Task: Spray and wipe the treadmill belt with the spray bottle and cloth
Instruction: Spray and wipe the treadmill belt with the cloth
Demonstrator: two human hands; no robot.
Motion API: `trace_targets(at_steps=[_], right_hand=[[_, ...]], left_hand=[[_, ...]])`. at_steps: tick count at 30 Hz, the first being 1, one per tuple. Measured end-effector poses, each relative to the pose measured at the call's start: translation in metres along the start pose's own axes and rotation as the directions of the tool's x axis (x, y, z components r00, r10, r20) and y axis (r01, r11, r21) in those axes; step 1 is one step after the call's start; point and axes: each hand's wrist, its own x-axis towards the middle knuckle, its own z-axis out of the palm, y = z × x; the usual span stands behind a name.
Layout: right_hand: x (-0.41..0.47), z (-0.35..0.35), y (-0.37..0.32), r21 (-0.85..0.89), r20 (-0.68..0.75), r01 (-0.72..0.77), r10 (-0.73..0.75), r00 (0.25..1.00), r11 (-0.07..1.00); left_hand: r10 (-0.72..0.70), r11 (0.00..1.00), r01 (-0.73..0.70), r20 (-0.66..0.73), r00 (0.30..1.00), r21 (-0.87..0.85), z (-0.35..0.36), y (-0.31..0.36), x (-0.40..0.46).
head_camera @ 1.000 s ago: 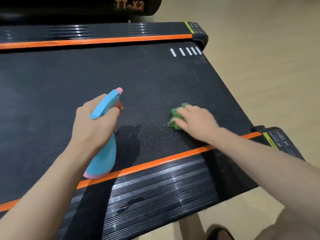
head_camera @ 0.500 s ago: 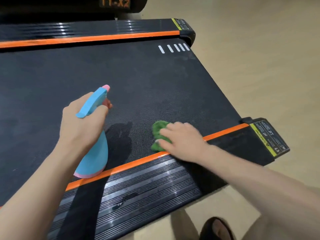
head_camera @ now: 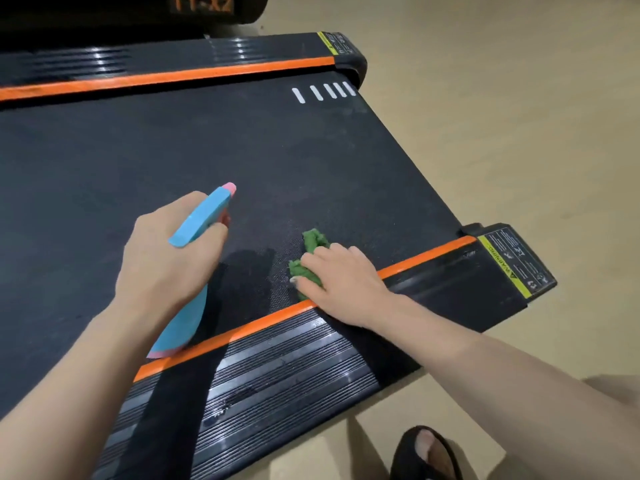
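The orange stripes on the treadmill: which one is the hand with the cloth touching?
The near orange stripe, beside the ribbed side rail. The right hand, pressing the green cloth, lies across it. The far orange stripe runs along the opposite edge, untouched.

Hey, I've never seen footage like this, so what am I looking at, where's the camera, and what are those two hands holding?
The picture comes from a camera worn on a person's head, looking forward and down, so the arms reaching in from the bottom are that person's own. The big black surface is a treadmill belt, edged by orange stripes, with a ribbed side rail nearest the viewer. The left hand grips a blue spray bottle with its pink nozzle aimed across the belt. The right hand presses a crumpled green cloth onto the belt, close to the near orange stripe. A sandalled foot shows at the bottom, on the tan floor.
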Motion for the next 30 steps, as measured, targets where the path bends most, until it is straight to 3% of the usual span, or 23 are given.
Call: trace_targets(at_steps=[3,5,7,10,12,14,16,23,25,27,30], right_hand=[[-0.005,-0.009,0.059,-0.076,0.031,0.03,-0.027,0.999,0.997],[-0.014,-0.021,0.129,-0.169,0.013,-0.153,0.157,0.987,0.974],[-0.026,-0.035,0.178,-0.17,-0.009,-0.376,0.38,0.925,0.911],[-0.018,-0.033,0.169,-0.167,-0.061,-0.477,0.474,0.878,0.863],[-0.003,-0.022,0.118,-0.073,-0.037,-0.387,0.385,0.922,0.919],[0.007,-0.007,0.058,0.003,0.019,-0.173,0.173,0.985,0.985],[0.018,0.002,0.017,-0.002,0.031,0.033,-0.033,0.999,0.999],[0.049,-0.001,0.069,-0.187,-0.008,0.289,-0.296,0.955,0.939],[0.046,-0.01,0.114,-0.274,-0.027,0.153,-0.166,0.986,0.95],[0.03,-0.021,0.177,-0.281,-0.108,-0.16,0.135,0.985,0.946],[0.003,-0.031,0.231,-0.218,-0.218,-0.569,0.529,0.82,0.793]], left_hand=[[0.009,0.999,-0.01,0.005,1.0,0.034,0.0,0.002,-0.002],[0.007,0.999,-0.007,0.008,1.0,0.053,0.001,0.004,-0.003],[-0.003,0.996,0.001,0.03,1.0,0.086,0.002,0.007,-0.005],[0.013,0.987,-0.026,0.078,0.997,0.158,0.008,0.013,-0.008],[0.032,0.971,-0.061,0.128,0.991,0.229,0.016,0.016,-0.01],[0.047,0.953,-0.094,0.168,0.985,0.286,0.023,0.018,-0.01],[0.042,0.945,-0.1,0.186,0.982,0.313,0.026,0.019,-0.011],[0.002,0.951,-0.049,0.152,0.988,0.306,0.023,0.027,-0.011],[0.001,0.95,-0.045,0.142,0.99,0.31,0.022,0.028,-0.011],[-0.004,0.95,-0.038,0.135,0.991,0.311,0.021,0.029,-0.01],[-0.02,0.945,-0.026,0.138,0.99,0.327,0.022,0.031,-0.009]])
